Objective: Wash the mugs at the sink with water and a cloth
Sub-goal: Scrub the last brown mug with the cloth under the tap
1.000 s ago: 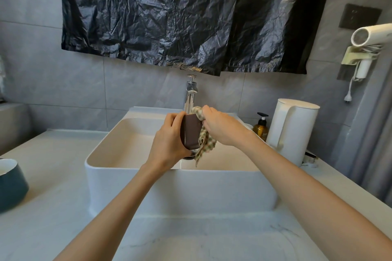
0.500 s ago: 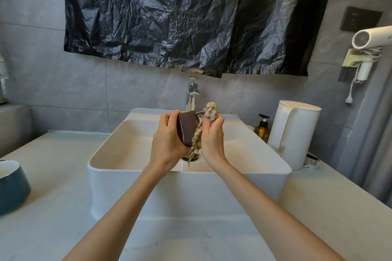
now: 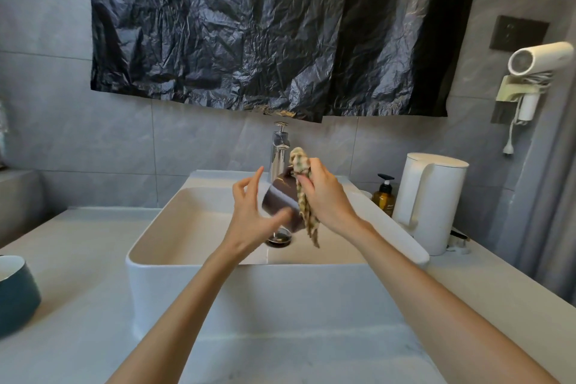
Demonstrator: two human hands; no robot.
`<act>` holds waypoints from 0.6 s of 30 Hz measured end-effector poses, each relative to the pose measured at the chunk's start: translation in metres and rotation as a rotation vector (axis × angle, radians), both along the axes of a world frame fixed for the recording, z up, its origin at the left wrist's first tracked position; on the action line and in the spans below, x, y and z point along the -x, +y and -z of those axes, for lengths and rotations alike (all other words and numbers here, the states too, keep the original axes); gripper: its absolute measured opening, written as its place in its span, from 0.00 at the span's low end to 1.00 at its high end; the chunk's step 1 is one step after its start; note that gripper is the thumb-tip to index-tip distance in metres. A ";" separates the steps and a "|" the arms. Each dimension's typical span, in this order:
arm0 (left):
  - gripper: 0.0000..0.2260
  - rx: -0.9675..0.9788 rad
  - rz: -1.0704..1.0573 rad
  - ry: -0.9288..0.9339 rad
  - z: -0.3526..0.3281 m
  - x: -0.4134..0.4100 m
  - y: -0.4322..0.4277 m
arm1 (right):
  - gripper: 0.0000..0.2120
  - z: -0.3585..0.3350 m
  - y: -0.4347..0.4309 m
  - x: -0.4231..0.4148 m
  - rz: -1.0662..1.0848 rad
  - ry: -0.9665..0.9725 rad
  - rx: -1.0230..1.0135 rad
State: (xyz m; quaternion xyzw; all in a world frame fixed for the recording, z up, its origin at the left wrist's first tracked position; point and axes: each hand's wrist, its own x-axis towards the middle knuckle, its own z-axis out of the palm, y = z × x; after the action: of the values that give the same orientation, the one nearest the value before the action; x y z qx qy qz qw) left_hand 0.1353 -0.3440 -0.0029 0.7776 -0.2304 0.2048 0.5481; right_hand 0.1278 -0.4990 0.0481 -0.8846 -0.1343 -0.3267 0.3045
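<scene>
Left fingers (image 3: 258, 178) opened up since 0.5 s ago: now spread, blurred thumb across brown mug (image 3: 280, 196). Right fingers (image 3: 314, 171) pinch checked cloth (image 3: 307, 215) against mug. Mug tilted above sink (image 3: 174, 290) drain, frame centre, before tap (image 3: 279, 150). Teal bowl (image 3: 15, 296) on worktop (image 3: 78, 259), lower left.

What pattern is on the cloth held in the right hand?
Beige-and-green checked cloth; clearest in the head view.

A dark brown mug (image 3: 280, 201) is held tilted above the white sink (image 3: 249, 293), between the left hand (image 3: 246, 221) and the right hand (image 3: 327, 196). A checked cloth (image 3: 304, 206) is gripped against its right side, bunched at the top and trailing down over the basin. A teal mug (image 3: 15, 293), white inside, is set upright on the bench (image 3: 78, 259), well left of the sink.
</scene>
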 end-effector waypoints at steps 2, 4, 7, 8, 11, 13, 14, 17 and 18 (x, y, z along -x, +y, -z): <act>0.29 0.146 0.041 0.020 -0.006 -0.002 -0.001 | 0.06 -0.013 -0.010 0.002 -0.061 0.021 0.146; 0.19 0.167 0.080 0.025 -0.012 -0.005 -0.004 | 0.07 -0.025 -0.017 0.003 -0.138 0.072 0.228; 0.13 0.113 0.132 0.074 -0.024 -0.012 -0.010 | 0.07 -0.040 -0.018 0.007 -0.217 0.116 0.327; 0.12 0.097 0.149 0.090 -0.029 -0.014 -0.012 | 0.07 -0.043 -0.017 0.009 -0.232 0.125 0.335; 0.12 0.109 0.201 0.124 -0.040 -0.013 -0.016 | 0.08 -0.051 -0.017 0.007 -0.242 0.133 0.304; 0.14 0.146 0.217 0.150 -0.043 -0.017 -0.018 | 0.12 -0.053 -0.017 0.004 -0.241 0.138 0.262; 0.14 0.182 0.209 0.167 -0.045 -0.019 -0.018 | 0.13 -0.052 -0.017 0.001 -0.246 0.139 0.226; 0.14 0.296 0.174 0.213 -0.049 -0.023 -0.018 | 0.13 -0.047 -0.016 -0.005 -0.273 0.124 0.049; 0.13 0.319 0.172 0.226 -0.051 -0.024 -0.018 | 0.12 -0.045 -0.015 -0.007 -0.293 0.120 -0.030</act>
State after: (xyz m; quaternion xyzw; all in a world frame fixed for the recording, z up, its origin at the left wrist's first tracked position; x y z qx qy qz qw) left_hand 0.1591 -0.3616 0.0479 0.6763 -0.1976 0.1024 0.7022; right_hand 0.1346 -0.5141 0.0934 -0.8689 -0.2386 -0.2270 0.3696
